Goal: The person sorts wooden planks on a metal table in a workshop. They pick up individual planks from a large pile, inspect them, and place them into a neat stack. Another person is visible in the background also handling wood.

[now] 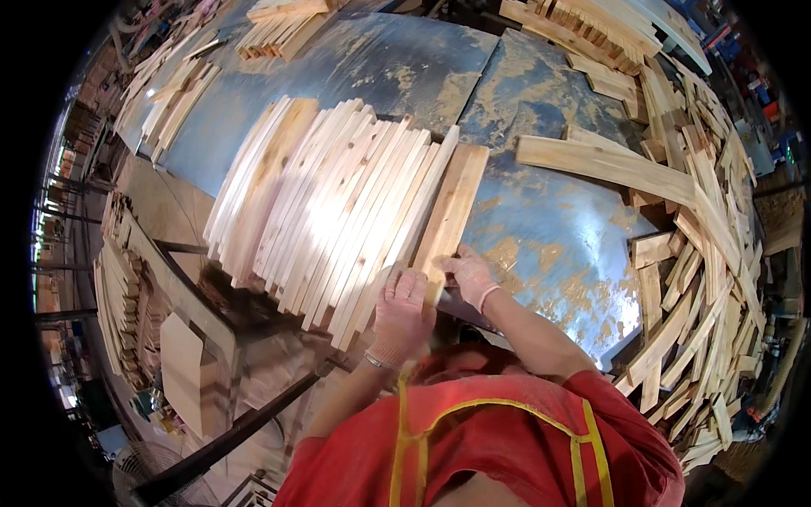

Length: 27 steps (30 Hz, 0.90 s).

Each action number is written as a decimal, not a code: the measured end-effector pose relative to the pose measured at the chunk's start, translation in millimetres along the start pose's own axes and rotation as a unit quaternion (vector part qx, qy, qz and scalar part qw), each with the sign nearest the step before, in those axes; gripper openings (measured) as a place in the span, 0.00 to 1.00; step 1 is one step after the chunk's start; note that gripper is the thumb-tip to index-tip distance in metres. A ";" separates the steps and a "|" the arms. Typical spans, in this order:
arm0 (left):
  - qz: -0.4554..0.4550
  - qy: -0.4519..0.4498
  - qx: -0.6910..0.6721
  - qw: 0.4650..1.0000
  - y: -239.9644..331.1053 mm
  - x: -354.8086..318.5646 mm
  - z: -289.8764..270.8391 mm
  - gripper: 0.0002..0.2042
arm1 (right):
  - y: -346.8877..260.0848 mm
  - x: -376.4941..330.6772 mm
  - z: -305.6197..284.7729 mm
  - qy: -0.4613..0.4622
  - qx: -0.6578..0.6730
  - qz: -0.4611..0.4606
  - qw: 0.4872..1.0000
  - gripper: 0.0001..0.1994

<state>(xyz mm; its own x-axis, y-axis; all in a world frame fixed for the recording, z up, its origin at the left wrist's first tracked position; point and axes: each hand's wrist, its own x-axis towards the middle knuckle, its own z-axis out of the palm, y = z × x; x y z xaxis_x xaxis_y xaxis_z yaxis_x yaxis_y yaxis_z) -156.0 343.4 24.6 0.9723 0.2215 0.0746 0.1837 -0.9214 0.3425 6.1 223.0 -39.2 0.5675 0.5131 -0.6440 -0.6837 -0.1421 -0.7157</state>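
Observation:
A row of several pale wooden slats (338,203) lies side by side on a blue metal table (549,228) dusted with sawdust. My left hand (400,314), in a thin pale glove, rests flat on the near ends of the slats. The right-most slat (452,207) is wider and darker. My right hand (470,276), gloved too, grips its near end from the right side, fingers curled on the edge.
A long plank (604,165) lies across the table at the right. A big heap of offcut strips (710,279) fills the right side. More stacked slats (279,25) sit at the far edge and at the left (122,300). A dark metal bar (245,427) runs below.

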 end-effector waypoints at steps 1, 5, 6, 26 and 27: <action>0.004 0.002 -0.006 1.000 4.1 8.3 -4.1 0.35 | -13.8 -0.2 -7.8 -0.011 0.007 -0.008 1.000 0.20; -0.056 0.022 -0.066 0.996 7.9 20.1 -6.9 0.37 | -177.6 10.9 -115.7 0.027 -0.079 -0.303 0.949 0.11; -0.065 0.029 -0.067 0.995 9.6 21.8 -8.1 0.35 | -235.5 23.7 -170.0 0.010 -0.084 -0.406 0.910 0.09; -0.087 0.022 0.129 0.988 -60.2 23.5 -4.7 0.27 | -134.4 34.3 -219.6 -0.057 -0.282 -0.061 0.956 0.21; -0.138 0.037 0.105 0.984 -69.0 13.9 -7.5 0.29 | -126.0 20.1 -184.3 -0.018 -0.318 -0.047 0.947 0.23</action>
<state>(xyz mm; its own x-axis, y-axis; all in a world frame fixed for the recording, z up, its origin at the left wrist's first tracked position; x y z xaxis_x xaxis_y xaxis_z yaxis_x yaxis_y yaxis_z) -156.3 412.5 9.0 0.8695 0.4877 0.0777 0.4722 -0.8671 0.1589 188.3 95.2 -11.8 0.5878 0.5760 -0.5681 -0.2106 -0.5690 -0.7949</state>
